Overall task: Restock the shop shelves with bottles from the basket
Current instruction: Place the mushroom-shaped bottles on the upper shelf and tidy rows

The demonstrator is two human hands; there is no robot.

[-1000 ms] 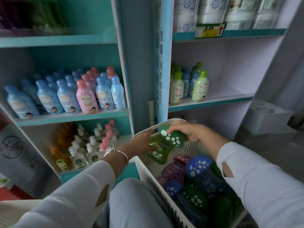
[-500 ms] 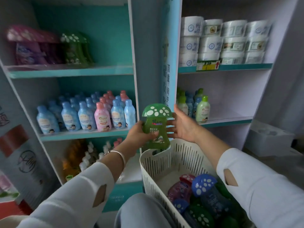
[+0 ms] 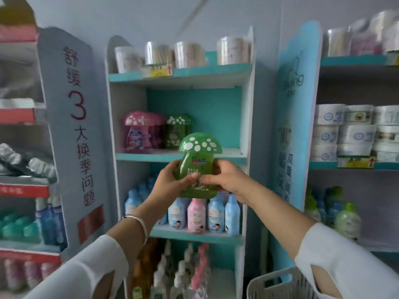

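At frame centre I hold the green mushroom-capped bottle [image 3: 197, 160] upright, my left hand [image 3: 172, 180] and right hand [image 3: 226, 180] both curled round its body, just below the teal shelf [image 3: 146, 157]. I judge it should rise clear of the edge, then slide in beside the shelved green bottle [image 3: 178, 131], label outward. Its label is Chinese, partly covered; the grey panel [image 3: 92, 126] at left reads 舒缓 3 大换季问题

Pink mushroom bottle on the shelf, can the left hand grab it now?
Probably not yet. The left hand grips the green mushroom bottle with the right hand, so it is busy. The way to the pink mushroom bottle looks open: nothing stands in front of it on the shelf.
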